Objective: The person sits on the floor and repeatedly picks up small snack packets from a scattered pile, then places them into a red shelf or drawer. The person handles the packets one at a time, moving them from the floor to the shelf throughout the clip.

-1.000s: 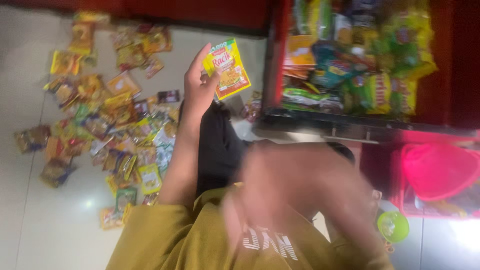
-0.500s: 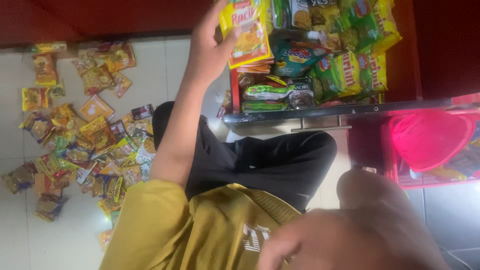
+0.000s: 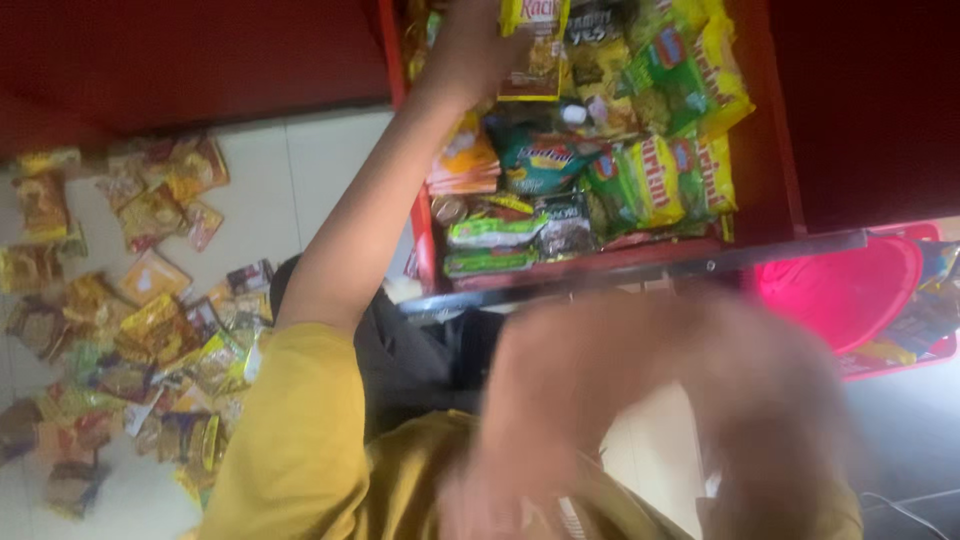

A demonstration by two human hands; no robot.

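A: Biggest thing first?
B: Red metal-framed tray full of snack packets (image 3: 790, 150), top right. Pale tiled floor (image 3: 330, 170) to the left carries a loose scatter of yellow and orange sachets (image 3: 130, 320).
A: Hands?
B: Left hand (image 3: 470, 45), arm stretched far out, fingers closed on a yellow flat foil sachet (image 3: 535, 45) at the top edge, right over the tray's packets. Sachet's long axis runs up-down in frame, top cut off.
A: Right hand?
B: Right hand (image 3: 640, 400) is a big blur near the camera, well apart from the sachet. Can't tell if it's open or closed. Left hand is the nearer one.
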